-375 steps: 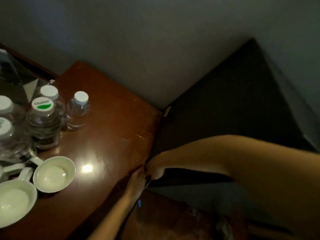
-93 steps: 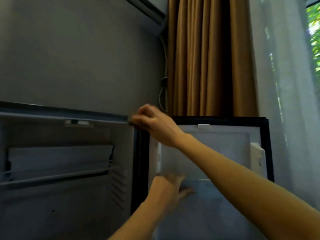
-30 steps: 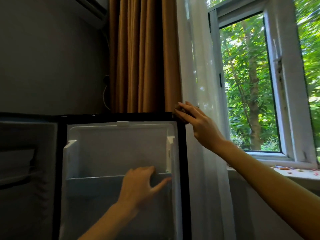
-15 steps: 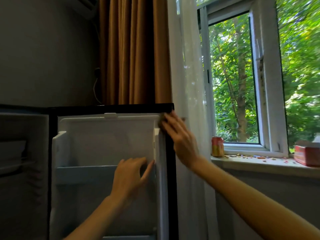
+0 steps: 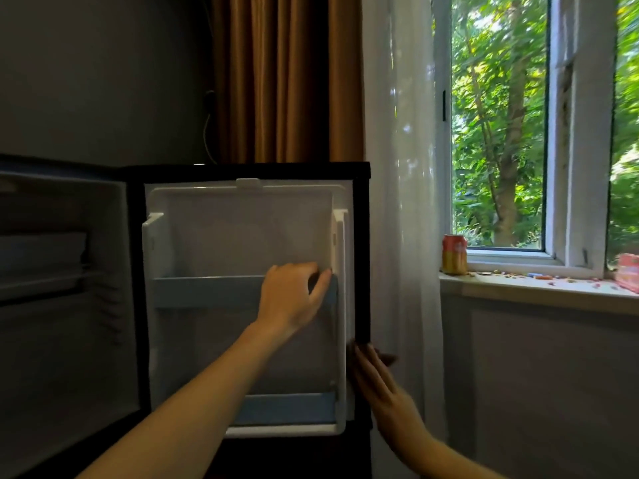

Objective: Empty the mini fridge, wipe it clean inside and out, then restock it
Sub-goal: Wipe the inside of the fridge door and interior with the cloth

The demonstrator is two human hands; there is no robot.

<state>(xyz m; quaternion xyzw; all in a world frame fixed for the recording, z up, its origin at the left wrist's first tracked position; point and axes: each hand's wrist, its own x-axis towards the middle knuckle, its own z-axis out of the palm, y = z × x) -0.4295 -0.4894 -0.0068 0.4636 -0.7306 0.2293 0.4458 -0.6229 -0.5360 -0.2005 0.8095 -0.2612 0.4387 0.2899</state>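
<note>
Head view: mini fridge (image 5: 69, 340) stands open at lower left, its door (image 5: 242, 229) swung out to face the camera. Emptying looks done: upper door shelf (image 5: 207, 292) and lower door shelf (image 5: 287, 407) hold nothing, and the wire shelf (image 5: 45, 281) shows bare. Wiping seems the step in hand, though no cloth is clearly seen. Restocking not begun. Left hand (image 5: 290, 299) curls its fingers over the upper shelf's rail. Right hand (image 5: 383, 392) lies flat, fingers straight, against the door's black edge. Drink can (image 5: 454, 259) waits on the windowsill (image 5: 518, 288).
</note>
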